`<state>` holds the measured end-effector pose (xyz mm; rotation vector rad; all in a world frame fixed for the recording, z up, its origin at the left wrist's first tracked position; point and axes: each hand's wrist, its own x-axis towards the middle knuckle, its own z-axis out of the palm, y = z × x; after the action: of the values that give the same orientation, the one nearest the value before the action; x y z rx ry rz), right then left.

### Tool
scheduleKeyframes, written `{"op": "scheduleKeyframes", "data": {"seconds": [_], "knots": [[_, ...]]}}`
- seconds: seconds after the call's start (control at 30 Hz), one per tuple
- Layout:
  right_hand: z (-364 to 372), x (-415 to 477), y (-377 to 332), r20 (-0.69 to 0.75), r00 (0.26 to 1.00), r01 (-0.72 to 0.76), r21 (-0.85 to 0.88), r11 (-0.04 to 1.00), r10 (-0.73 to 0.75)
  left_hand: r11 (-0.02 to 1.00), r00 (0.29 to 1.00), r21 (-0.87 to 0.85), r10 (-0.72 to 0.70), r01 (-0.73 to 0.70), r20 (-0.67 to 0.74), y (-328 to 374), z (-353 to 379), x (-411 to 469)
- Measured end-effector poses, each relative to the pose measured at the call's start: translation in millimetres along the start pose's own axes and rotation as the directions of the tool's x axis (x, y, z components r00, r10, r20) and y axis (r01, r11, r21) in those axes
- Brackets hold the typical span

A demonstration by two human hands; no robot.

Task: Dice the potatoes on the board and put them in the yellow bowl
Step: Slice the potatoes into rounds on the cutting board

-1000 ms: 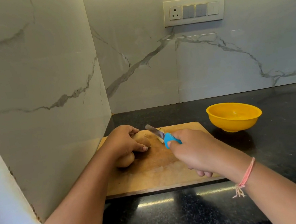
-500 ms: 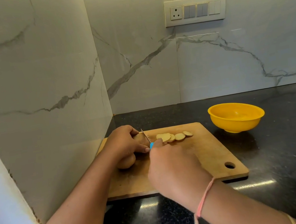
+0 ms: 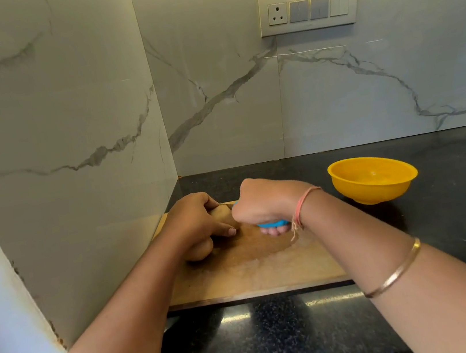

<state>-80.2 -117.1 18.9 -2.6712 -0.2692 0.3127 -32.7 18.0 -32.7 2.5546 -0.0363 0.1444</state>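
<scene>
Your left hand curls over a potato at the far left of the cutting board, while your right hand is clamped round the blue knife handle, blade hidden. The potato looks firm, round and apt to roll, so pin it from above, clear of the edge. The yellow bowl sits apart on the right.

Hands: two, the left hand and the right hand. Potatoes in view: two, the far potato and the near potato, both partly covered. One cutting board. One yellow bowl. One knife, only its blue handle visible. One wall panel, carrying one socket and three switches. Wrist ornaments: two, one thread band and one bangle.
</scene>
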Motion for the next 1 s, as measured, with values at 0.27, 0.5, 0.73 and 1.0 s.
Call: {"op": "scheduleKeyframes", "data": {"seconds": [0.27,0.5,0.73,1.0], "knots": [[20.8,4.8,5.2,-0.065,0.996,0.050,-0.053,0.997,-0.054,1.000,1.000,-0.012,-0.008,0.007,-0.018,-0.1,3.3,-1.3],[28.3,5.8,17.0,-0.072,0.996,0.053,-0.044,0.998,-0.056,1.000,0.999,0.026,-0.013,0.014,-0.030,2.9,5.4,-0.7],[33.3,6.2,23.2,-0.087,0.996,0.036,-0.007,0.999,-0.036,1.000,1.000,0.008,-0.028,0.028,-0.001,2.4,2.4,0.8],[44.9,-8.5,31.5,-0.078,0.995,0.056,-0.160,0.985,-0.070,0.999,0.999,-0.022,-0.047,0.048,0.017,0.5,-1.4,1.3]]}}
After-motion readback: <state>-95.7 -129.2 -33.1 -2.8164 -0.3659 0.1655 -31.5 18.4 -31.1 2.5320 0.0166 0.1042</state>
